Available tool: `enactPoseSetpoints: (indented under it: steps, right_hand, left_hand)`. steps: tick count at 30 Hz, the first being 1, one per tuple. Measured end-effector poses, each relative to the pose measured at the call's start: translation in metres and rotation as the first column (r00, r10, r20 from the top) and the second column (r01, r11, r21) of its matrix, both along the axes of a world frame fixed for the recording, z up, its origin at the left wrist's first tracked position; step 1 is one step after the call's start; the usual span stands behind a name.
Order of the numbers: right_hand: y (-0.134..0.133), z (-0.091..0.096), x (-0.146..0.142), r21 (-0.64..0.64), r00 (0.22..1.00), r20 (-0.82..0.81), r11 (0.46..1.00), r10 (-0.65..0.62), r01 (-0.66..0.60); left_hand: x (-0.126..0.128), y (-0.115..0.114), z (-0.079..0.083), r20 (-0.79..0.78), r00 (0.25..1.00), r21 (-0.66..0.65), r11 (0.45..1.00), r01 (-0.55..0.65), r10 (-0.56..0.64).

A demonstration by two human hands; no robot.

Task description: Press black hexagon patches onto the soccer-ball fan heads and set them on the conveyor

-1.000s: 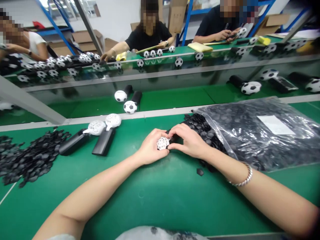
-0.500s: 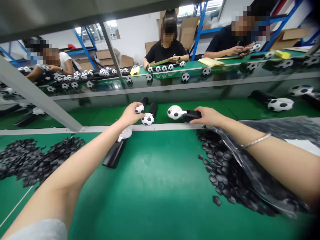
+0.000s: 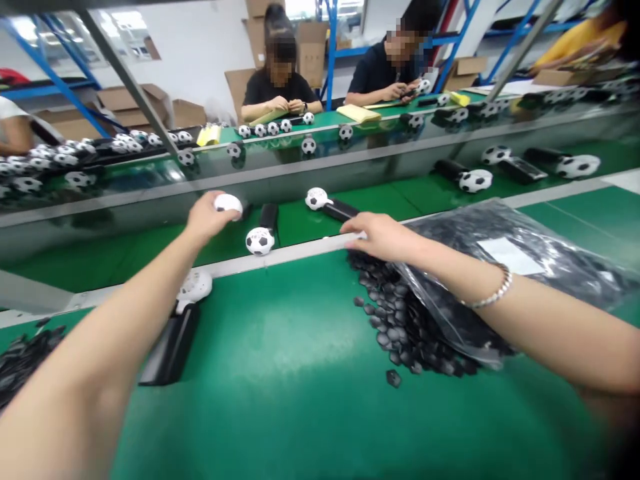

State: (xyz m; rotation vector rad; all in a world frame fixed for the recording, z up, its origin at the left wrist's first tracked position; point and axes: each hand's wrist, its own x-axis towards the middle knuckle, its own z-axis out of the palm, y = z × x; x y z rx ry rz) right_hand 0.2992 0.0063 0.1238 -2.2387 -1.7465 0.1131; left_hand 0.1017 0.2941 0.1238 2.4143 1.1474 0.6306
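My left hand [image 3: 207, 217] grips a white ball head with black patches, a soccer-ball piece [image 3: 229, 205], over the sunken green belt; its handle is mostly hidden. Just right of it lies another soccer-ball piece [image 3: 260, 241] with a black handle. My right hand [image 3: 377, 235] has its fingers apart at the near side of the belt. Close beyond its fingertips, a soccer-ball piece [image 3: 317, 199] lies with its black handle towards me. Beside my left forearm, partly covered by it, a mostly white ball head [image 3: 195, 287] on a black handle rests on the green worktop.
Loose black pentagon-like patches [image 3: 400, 320] spill from a clear plastic bag [image 3: 465, 233] at right. More patches [image 3: 25, 360] lie at left. A metal ledge [image 3: 300, 251] borders the belt. Several co-workers sit across, with more soccer-ball pieces [image 3: 476, 181] along the line.
The view has swung right. My right hand has let go of the black handle and drawn back from that piece. My left hand has moved away from the neighbouring piece with its ball.
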Motion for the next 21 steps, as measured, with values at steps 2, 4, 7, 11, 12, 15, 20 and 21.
enactPoseSetpoints:
  steps: [2, 4, 7, 11, 12, 15, 20, 21]
  right_hand:
    - [-0.027, -0.002, -0.019, -0.066, 0.995, -0.053, 0.994, 0.082, -0.085]
    - [-0.048, -0.012, -0.037, -0.120, 0.992, -0.036, 0.985, 0.122, -0.126]
    - [-0.065, -0.033, -0.057, -0.143, 0.987, 0.069, 0.980, 0.148, -0.137]
    - [-0.067, -0.045, -0.072, -0.178, 0.947, 0.261, 0.973, 0.188, -0.145]
    - [-0.066, -0.045, -0.075, -0.186, 0.930, 0.308, 0.971, 0.201, -0.149]
    - [-0.063, -0.042, -0.079, -0.178, 0.906, 0.377, 0.975, 0.193, -0.133]
    - [-0.064, -0.037, -0.081, -0.084, 0.984, 0.169, 0.996, 0.053, -0.040]
    - [-0.065, -0.037, -0.082, -0.033, 0.996, 0.072, 0.999, 0.044, -0.042]
  left_hand:
    - [-0.015, -0.018, 0.025, 0.024, 0.998, 0.041, 0.998, 0.057, -0.058]
    - [-0.033, -0.048, 0.049, -0.006, 0.995, 0.110, 0.989, 0.099, -0.099]
    - [-0.057, -0.108, 0.067, -0.150, 0.962, 0.246, 0.934, 0.259, -0.227]
    - [-0.067, -0.186, 0.041, -0.278, 0.867, 0.244, 0.843, 0.480, -0.414]
    - [-0.067, -0.201, 0.029, -0.301, 0.852, 0.238, 0.832, 0.502, -0.428]
    - [-0.062, -0.226, -0.003, -0.330, 0.795, 0.227, 0.775, 0.590, -0.509]
    - [-0.068, -0.215, -0.010, -0.394, 0.615, 0.049, 0.653, 0.756, -0.683]
    - [-0.070, -0.210, -0.008, -0.410, 0.589, 0.019, 0.639, 0.769, -0.697]
